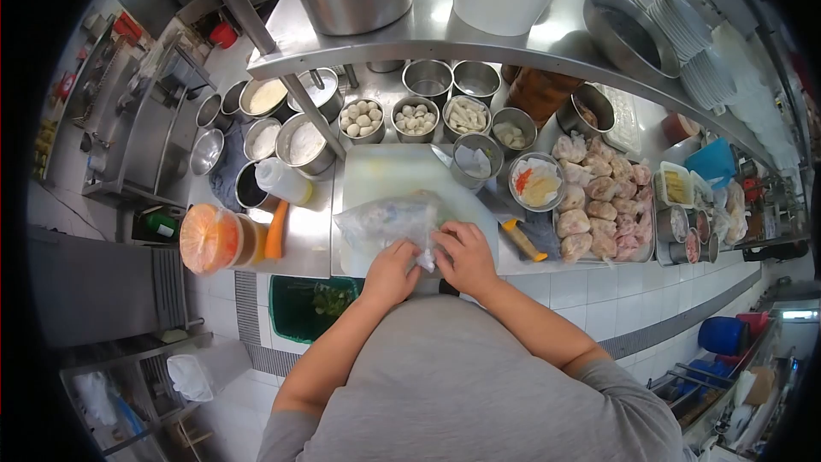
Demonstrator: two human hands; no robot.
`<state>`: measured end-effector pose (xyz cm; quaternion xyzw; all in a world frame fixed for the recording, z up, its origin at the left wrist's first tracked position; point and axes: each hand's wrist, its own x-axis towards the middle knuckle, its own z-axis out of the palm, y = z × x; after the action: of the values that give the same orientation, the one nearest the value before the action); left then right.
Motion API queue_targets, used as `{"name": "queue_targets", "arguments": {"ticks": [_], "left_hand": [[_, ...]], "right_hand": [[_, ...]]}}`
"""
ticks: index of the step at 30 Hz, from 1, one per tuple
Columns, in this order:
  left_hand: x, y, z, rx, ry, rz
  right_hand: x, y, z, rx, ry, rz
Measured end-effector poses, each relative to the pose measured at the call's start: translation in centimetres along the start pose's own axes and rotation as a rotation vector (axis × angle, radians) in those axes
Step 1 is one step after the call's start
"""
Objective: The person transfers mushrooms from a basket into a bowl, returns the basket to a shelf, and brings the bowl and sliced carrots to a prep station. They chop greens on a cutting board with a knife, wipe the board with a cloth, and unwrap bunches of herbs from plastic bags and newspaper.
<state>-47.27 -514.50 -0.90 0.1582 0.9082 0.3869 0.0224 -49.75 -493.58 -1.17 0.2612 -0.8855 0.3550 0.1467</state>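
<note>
A clear plastic bag [385, 224] lies on the white cutting board [368, 169] in front of me; what is inside it is hard to make out. My left hand [393, 275] is closed with its fingertips on the bag's gathered near end. From the other side, my right hand [465, 258] pinches the same bunched plastic, the two hands close together. A knife [441, 156] lies at the board's far right edge, its blade partly hidden by a metal pot [475, 160]. To the right of the board is a yellow-handled tool [523, 240].
Metal pots of white balls [361, 120] line the back of the counter. On the right is a tray of raw meat portions [601, 205]; on the left, a squeeze bottle [282, 181] and orange tub [209, 238]. A steel shelf [479, 50] crosses above. Below stands a green bin [286, 318].
</note>
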Motion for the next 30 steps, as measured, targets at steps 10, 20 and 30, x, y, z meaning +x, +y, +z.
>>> {"name": "queue_targets", "arguments": {"ticks": [10,20,30], "left_hand": [[0.3,3.8,-4.3,0.024,0.322,0.190],[0.2,2.6,-3.7,-0.048,0.232,0.262],[0.5,2.6,-5.0,-0.224,0.067,0.210]], "right_hand": [[1.4,-2.9,-2.6,0.189,-0.098,-0.089],[0.9,-2.6,-1.4,0.948,-0.224,0.312],[-0.2,-2.4,-1.5,0.476,-0.150,0.130]]}}
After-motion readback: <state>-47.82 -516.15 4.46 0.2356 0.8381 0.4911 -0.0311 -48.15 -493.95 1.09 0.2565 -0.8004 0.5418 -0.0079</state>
